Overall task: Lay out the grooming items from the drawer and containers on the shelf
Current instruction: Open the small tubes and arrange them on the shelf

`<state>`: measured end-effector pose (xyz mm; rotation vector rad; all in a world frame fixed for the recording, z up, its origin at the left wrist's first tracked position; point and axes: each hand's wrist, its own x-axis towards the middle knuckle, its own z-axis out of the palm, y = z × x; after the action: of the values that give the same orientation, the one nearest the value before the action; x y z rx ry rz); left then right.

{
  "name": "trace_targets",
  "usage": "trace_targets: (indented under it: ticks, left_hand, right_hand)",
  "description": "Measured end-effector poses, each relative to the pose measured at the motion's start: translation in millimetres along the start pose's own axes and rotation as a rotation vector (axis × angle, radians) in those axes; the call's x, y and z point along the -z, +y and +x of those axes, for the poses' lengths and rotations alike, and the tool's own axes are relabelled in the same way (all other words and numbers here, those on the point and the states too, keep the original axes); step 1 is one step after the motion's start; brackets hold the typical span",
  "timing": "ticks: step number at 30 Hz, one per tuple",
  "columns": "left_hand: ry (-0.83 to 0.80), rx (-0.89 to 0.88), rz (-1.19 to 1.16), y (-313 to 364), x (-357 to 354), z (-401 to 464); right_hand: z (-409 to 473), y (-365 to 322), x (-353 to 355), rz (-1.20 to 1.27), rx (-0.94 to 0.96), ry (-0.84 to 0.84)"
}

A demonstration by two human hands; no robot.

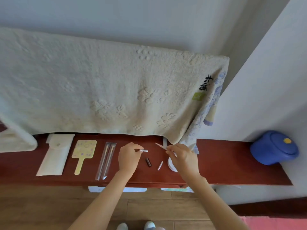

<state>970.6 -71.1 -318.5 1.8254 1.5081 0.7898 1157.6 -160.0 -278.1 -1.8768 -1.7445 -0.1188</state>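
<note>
The left hand is pinching a small silver-tipped stick just above the red shelf, while the right hand is pinching a thin pale pick, likely choosing open spots. Between them a dark cap and pale tube are lying apart. Further left, a sleeved pair of tools, a yellow mirror and a white pouch are lying side by side (spaced so each stays visible).

Cream towel draped above; blue pot right.

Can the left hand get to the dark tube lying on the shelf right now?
Probably not yet: the left hand already pinches a silver-tipped stick. The dark tube lies uncovered just beside it.
</note>
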Motion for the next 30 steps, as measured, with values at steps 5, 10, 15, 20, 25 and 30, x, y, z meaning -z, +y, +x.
trace_targets:
  ticks: [5, 10, 15, 20, 25, 30]
  left_hand:
    - [-0.118, 0.01, 0.098, 0, -19, -11]
    - [-0.22, 0.083, 0.143, -13, -41, -12]
    - [-0.237, 0.069, 0.217, -11, -67, -12]
    - [-0.275, -0.001, 0.239, -22, -92, -19]
    - [-0.305, -0.23, 0.338, -35, -107, -26]
    - [-0.266, -0.33, 0.314, -42, -113, -27]
  right_hand:
    - [-30, 15, -3, 0.022, -0.344, -0.23]
    - [-51, 30, -11, 0.064, -0.548, -0.312]
    - [-60, 30, -21, 0.114, -0.639, -0.372]
    - [-71, 31, -41, 0.175, -0.818, -0.464]
    - [-78, 39, -50, 0.2, -0.899, -0.49]
    - [-82, 52, -51, 0.218, -0.921, -0.486]
